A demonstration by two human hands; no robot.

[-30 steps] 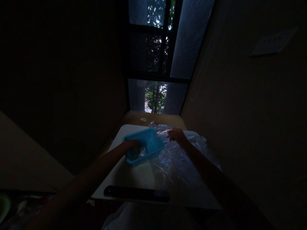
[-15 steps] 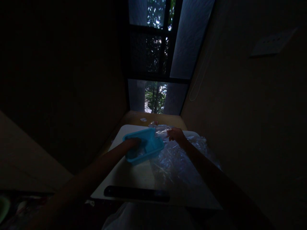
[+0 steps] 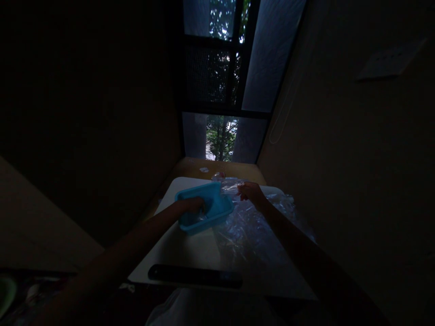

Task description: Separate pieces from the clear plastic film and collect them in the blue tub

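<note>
A light-blue plastic bin [image 3: 217,206] rests at an angle on a white table [image 3: 200,249]. My left hand [image 3: 194,205] reaches down inside it, its fingers curled beside a bit of clear plastic [image 3: 201,217]; what they grip is hidden in the dimness. Just past the bin's right end, my right hand [image 3: 249,191] pinches a clear plastic bag [image 3: 230,185] between thumb and fingers. Below that hand, a heap of crinkled clear plastic [image 3: 248,231] covers the table's right half.
A long black bar-shaped object [image 3: 193,276] lies along the table's near edge. Behind the table are a small white scrap [image 3: 204,170] and a reddish item [image 3: 221,174] on a ledge. Walls stand close on both sides, with a window [image 3: 222,136] ahead.
My left hand has shifted slightly to the right inside the bin, and more of the clear plastic shows beside its fingers. The bag at my right hand looks stretched flatter.
</note>
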